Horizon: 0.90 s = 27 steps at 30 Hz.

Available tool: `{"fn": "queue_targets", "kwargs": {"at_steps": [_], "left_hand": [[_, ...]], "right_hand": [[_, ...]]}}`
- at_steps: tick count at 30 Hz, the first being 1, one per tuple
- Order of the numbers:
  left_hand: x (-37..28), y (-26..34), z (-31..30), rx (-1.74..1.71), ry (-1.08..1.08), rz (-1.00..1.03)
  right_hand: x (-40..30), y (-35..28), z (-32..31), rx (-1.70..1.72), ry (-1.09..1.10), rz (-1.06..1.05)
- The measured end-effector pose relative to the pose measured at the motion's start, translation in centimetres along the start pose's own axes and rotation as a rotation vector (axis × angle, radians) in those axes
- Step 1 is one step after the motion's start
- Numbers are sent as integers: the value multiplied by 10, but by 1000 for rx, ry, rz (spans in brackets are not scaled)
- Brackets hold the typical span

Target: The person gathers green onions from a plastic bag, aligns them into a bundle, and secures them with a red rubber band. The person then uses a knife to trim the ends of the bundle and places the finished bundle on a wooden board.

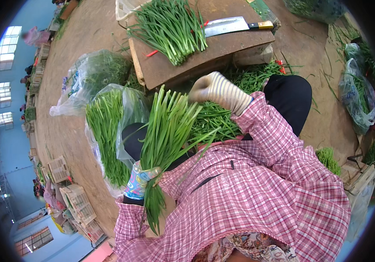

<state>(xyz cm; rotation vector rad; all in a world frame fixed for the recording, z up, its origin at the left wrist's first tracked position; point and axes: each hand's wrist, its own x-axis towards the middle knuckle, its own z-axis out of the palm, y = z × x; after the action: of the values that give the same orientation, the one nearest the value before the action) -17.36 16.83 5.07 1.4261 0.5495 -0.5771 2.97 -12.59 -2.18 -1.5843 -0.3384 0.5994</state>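
My left hand (141,178), in a blue patterned glove, is closed around the lower leafy part of a bunch of flat green garlic chives (167,131), whose pale cut ends point up and away from me. My right hand (218,90), in a striped knit glove, is curled just right of those ends; whether its fingers hold anything is hidden. Beneath it lies a heap of loose green leaves (217,121) between my knees. A trimmed bundle of chives (171,29) rests on a brown board (161,70), beside a cleaver (228,27) with its blade on the board.
Left of my knee, more chives (105,134) lie in an open clear plastic bag (133,108). Another bag of greens (99,72) stands beyond. Filled plastic bags (358,95) are at the right. Crates (77,203) line the left side, with people farther off.
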Motion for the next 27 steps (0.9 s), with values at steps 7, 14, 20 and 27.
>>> {"fn": "queue_targets", "kwargs": {"at_steps": [7,14,20,27], "left_hand": [[-1,6,8,50,-16,-41],[9,1,2,6,-44,-38],[18,-1,-1,41,-85,-28],[21,-12,-19,-142,-85,-47]], "right_hand": [[17,8,-1,248,-240,-95],[27,21,13,462,-108,30],[24,28,-8,792,-97,-91],[3,67,-68,-743,280,-22]]}}
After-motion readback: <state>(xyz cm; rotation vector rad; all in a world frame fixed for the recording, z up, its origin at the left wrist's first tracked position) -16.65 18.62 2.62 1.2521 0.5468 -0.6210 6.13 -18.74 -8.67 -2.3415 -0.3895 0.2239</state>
